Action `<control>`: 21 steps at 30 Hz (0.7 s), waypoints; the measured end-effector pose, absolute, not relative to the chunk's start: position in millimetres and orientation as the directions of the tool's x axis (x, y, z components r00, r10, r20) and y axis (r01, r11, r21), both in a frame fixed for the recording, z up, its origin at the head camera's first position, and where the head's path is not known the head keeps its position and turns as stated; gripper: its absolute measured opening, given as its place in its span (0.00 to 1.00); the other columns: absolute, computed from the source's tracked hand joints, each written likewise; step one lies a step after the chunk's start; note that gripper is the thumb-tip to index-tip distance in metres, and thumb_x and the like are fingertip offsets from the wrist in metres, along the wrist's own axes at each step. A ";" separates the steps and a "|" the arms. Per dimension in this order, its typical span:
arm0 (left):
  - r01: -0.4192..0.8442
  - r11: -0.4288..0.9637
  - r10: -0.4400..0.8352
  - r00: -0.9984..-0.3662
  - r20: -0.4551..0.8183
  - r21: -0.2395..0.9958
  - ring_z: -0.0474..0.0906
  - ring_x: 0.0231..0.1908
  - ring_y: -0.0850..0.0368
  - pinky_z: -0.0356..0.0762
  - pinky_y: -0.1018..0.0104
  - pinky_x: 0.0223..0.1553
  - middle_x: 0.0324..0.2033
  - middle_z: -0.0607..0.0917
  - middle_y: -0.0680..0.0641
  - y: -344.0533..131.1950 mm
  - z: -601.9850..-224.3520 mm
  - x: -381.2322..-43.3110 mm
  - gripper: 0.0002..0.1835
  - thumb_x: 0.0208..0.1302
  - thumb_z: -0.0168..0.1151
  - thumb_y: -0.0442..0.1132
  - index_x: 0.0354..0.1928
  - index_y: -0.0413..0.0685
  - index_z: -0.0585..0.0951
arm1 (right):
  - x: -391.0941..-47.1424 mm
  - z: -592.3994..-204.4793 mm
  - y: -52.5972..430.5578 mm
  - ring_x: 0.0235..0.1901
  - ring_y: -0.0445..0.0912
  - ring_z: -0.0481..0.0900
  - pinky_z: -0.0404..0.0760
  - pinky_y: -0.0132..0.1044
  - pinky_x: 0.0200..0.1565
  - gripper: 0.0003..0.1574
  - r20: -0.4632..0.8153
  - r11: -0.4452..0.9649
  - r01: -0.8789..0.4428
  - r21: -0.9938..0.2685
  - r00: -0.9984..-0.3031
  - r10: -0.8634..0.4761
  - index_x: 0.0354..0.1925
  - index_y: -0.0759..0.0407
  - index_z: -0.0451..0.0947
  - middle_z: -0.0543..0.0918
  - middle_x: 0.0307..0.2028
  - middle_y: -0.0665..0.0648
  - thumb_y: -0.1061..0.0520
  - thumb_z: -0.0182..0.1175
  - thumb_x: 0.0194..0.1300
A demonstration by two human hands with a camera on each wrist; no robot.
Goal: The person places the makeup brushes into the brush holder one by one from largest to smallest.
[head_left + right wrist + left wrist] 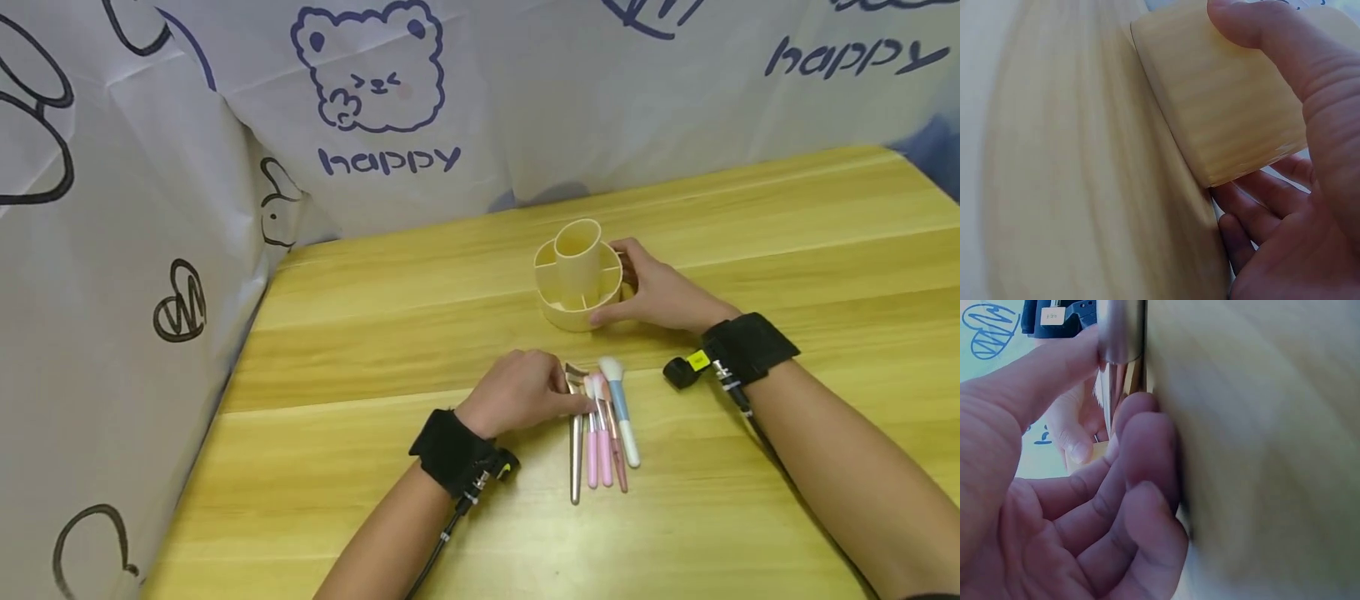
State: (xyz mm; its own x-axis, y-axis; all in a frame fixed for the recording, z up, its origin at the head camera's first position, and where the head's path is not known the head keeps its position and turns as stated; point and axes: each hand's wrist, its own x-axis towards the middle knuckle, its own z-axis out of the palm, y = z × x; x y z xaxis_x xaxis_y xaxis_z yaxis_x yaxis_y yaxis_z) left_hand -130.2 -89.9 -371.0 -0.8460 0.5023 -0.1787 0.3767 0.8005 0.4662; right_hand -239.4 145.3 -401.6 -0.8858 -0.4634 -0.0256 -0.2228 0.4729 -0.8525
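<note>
My right hand [660, 292] grips the side of a round cream organizer [573, 321], thumb on its near wall and fingers around the back. A tall tube stands in its middle above divided compartments. In the right wrist view the thumb presses the organizer's smooth wall [1229, 106]. Below it lie several makeup brushes in a row. My left hand [521, 392] pinches the leftmost, silver-handled makeup brush [576, 467] near its head, fingers curled low against the table. Its thumb reaches over the neighbouring pink brushes [605, 458]. The left wrist view shows the silver handle [1121, 331] beside the thumb.
A blue-and-white brush [626, 421] with fluffy white bristles lies at the row's right end. The wood-grain table [360, 333] backs onto a white cloth [495, 100] with drawn figures. Black wrist straps [750, 346] carry cameras, with cables running along both forearms.
</note>
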 end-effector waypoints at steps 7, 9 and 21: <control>0.392 0.790 0.512 -0.845 -0.156 0.471 0.62 0.12 0.67 0.55 0.74 0.14 0.11 0.67 0.60 -91.2 -371.4 -131.0 0.21 0.57 0.65 0.56 0.15 0.55 0.73 | -241.1 -403.5 145.5 0.63 0.50 0.64 0.59 0.53 0.66 0.66 -0.023 0.458 -0.229 -0.859 -0.876 -0.481 0.71 0.51 0.47 0.67 0.63 0.56 0.38 0.74 0.44; 0.400 0.787 0.518 -0.842 -0.151 0.469 0.59 0.12 0.67 0.53 0.75 0.14 0.10 0.64 0.60 -91.0 -371.5 -131.2 0.21 0.58 0.65 0.54 0.14 0.55 0.70 | -240.9 -403.4 145.4 0.64 0.50 0.63 0.58 0.53 0.66 0.66 -0.025 0.455 -0.227 -0.861 -0.875 -0.483 0.71 0.51 0.47 0.66 0.64 0.56 0.39 0.74 0.44; 0.402 0.791 0.517 -0.842 -0.154 0.461 0.53 0.10 0.67 0.48 0.75 0.13 0.09 0.58 0.59 -90.6 -371.1 -130.7 0.22 0.56 0.63 0.49 0.11 0.55 0.64 | -239.7 -402.0 145.9 0.64 0.50 0.63 0.58 0.54 0.66 0.66 -0.032 0.446 -0.216 -0.868 -0.875 -0.484 0.71 0.50 0.47 0.66 0.64 0.55 0.39 0.75 0.44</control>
State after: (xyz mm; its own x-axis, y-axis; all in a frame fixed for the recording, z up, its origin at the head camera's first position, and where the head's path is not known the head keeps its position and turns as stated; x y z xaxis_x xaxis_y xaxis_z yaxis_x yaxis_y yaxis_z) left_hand -130.7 -90.6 -371.1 -0.8418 0.5174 -0.1538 0.4020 0.7911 0.4610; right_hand -239.7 145.9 -402.0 -0.8745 -0.4840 -0.0316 -0.2157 0.4464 -0.8685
